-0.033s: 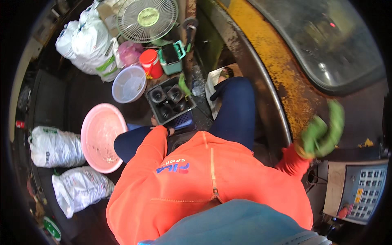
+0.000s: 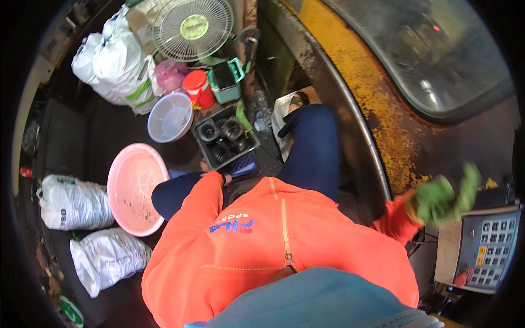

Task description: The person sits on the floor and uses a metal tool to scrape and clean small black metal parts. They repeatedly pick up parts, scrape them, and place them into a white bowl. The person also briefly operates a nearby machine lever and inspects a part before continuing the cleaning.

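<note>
Left hand (image 2: 205, 166) rests at the near edge of the black tray (image 2: 237, 153), which carries dark cups (image 2: 208, 131); its fingers are partly hidden, so I cannot tell whether they grip. Steady, level support would suit those cups. Right hand (image 2: 442, 200), green-gloved, is raised near the control panel (image 2: 496, 249), fingers parted, holding nothing visible; keeping clear of the panel seems wise. A pink basin (image 2: 136, 183) crowds the left knee (image 2: 168, 195), and the machine's metal edge (image 2: 376, 147) bounds the right. Farther off, a pale basin (image 2: 170, 117), red jug (image 2: 201, 90) and fan (image 2: 192, 27) limit forward room
</note>
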Available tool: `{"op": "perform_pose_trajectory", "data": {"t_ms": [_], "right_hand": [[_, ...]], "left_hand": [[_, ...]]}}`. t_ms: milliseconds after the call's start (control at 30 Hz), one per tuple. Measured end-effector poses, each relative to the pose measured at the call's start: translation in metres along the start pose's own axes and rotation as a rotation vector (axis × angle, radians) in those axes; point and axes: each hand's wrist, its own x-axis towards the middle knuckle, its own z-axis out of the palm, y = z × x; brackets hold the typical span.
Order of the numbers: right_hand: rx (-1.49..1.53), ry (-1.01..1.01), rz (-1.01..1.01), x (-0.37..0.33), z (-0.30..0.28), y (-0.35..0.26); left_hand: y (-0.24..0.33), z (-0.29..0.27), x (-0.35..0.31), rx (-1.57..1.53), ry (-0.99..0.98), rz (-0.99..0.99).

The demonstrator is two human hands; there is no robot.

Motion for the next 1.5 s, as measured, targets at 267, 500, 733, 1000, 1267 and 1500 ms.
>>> {"op": "perform_pose_trajectory", "data": {"t_ms": [267,500,733,1000,1267,1500], "right_hand": [[-0.101,0.206,0.555,0.038,-0.044,-0.001],[0.504,0.183,0.945,0.041,-0.030,0.002],[0.798,0.135,1.050,0.044,0.043,0.019],[1.004,0.024,1.031,0.054,0.188,0.043],[0.822,0.005,0.958,0.063,0.355,0.073],[0.573,-0.423,0.724,0.087,0.392,0.082]], "left_hand": [[0.001,0.002,0.003,0.054,0.039,-0.009],[-0.005,0.009,0.006,0.063,0.044,-0.020],[-0.012,-0.002,0.005,0.073,0.048,-0.046],[-0.028,-0.004,0.004,0.139,0.108,-0.107],[-0.005,-0.041,-0.059,-0.289,0.684,-0.109],[0.004,-0.020,-0.155,0.050,1.128,-0.513]]}}
